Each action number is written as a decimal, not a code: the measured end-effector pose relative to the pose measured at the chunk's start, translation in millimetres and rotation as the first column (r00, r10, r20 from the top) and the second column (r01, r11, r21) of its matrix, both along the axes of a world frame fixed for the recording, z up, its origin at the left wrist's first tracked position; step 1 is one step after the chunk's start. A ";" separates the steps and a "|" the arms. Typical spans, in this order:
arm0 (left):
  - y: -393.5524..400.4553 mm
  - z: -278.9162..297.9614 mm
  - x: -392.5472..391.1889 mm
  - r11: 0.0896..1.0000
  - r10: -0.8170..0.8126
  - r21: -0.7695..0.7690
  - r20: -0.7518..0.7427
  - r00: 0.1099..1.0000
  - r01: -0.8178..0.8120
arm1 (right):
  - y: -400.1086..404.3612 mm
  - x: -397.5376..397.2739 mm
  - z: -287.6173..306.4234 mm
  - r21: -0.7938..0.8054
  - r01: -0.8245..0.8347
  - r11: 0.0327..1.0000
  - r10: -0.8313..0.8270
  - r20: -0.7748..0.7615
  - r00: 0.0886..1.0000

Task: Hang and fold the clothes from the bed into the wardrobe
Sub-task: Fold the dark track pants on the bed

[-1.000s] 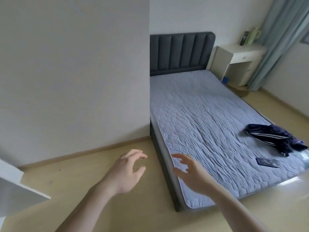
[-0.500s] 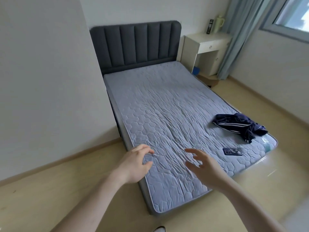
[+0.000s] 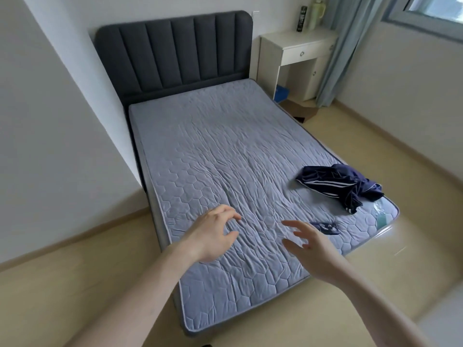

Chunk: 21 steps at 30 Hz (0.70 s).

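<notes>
Both hands (image 3: 263,241) farther over bed (image 3: 225,159) now, empty, loosely spread.

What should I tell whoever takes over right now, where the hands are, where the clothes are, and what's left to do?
Left hand: empty, fingers loosely curled, held over the near part of the bed.
Right hand: empty, fingers spread, also over the bed.
Clothes: one crumpled dark blue garment with white stripes lies near the bed's right edge, apart from both hands. A dark phone lies on the bed nearer the right hand.
Done: nothing visible; the wardrobe is out of view.
Left: pick up the garment, then hang or fold it into the wardrobe.
</notes>
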<state>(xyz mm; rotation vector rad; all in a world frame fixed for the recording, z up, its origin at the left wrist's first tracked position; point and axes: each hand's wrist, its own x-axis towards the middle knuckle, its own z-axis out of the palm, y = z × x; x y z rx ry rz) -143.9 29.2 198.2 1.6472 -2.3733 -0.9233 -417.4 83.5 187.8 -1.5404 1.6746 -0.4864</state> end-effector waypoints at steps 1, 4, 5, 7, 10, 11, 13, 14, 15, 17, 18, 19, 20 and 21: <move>-1.2 -1.8 -19.2 1.000 0.023 0.003 -0.004 1.000 -0.023 | -4.6 -21.0 -3.4 0.004 -0.011 1.000 0.011 0.001 1.000; 0.1 -7.0 -68.7 0.997 0.073 0.037 -0.012 0.997 -0.072 | -16.8 -76.3 -8.7 0.032 -0.037 0.999 0.037 -0.009 0.999; 0.0 -9.2 -87.8 0.995 0.086 0.043 -0.015 0.996 -0.086 | -23.0 -96.8 -9.8 0.041 -0.052 0.998 0.052 -0.010 0.999; -0.3 -13.2 -116.7 0.992 0.112 0.055 -0.016 0.994 -0.111 | -39.4 -129.2 -13.0 0.049 -0.083 0.995 0.085 -0.031 0.996; -6.1 -20.6 -149.1 0.984 0.159 0.077 -0.014 0.987 -0.158 | -67.0 -170.3 -18.0 0.066 -0.117 0.991 0.120 -0.040 0.992; -9.0 -23.1 -153.7 0.983 0.169 0.078 -0.007 0.986 -0.168 | -74.9 -178.8 -20.9 0.064 -0.122 0.990 0.124 -0.036 0.992; -22.8 -30.3 -165.6 0.976 0.202 0.081 0.003 0.979 -0.201 | -96.2 -198.1 -26.9 0.073 -0.137 0.988 0.139 -0.025 0.990; -32.1 -34.6 -171.1 0.973 0.218 0.080 0.005 0.976 -0.218 | -107.2 -207.1 -29.9 0.076 -0.146 0.986 0.148 -0.024 0.989; -42.2 -38.9 -177.3 0.968 0.237 0.077 0.007 0.971 -0.237 | -118.4 -216.2 -33.5 0.076 -0.151 0.986 0.153 -0.026 0.988; -68.5 -51.9 -193.6 0.965 0.252 0.071 0.015 0.967 -0.253 | -139.1 -238.5 -41.3 0.080 -0.141 0.987 0.145 -0.037 0.989; -77.2 -56.4 -198.4 0.964 0.253 0.073 0.026 0.967 -0.255 | -144.5 -245.1 -43.2 0.081 -0.132 0.988 0.136 -0.043 0.990; -91.1 -63.0 -211.0 0.963 0.254 0.082 0.024 0.967 -0.255 | -155.4 -259.2 -45.9 0.091 -0.121 0.988 0.126 -0.051 0.991; -103.6 -68.9 -223.1 0.962 0.252 0.099 0.022 0.967 -0.253 | -164.8 -272.1 -47.6 0.104 -0.112 0.988 0.118 -0.057 0.991; -115.1 -73.8 -235.3 0.964 0.241 0.111 0.019 0.970 -0.241 | -173.4 -284.1 -49.3 0.107 -0.098 0.989 0.104 -0.056 0.993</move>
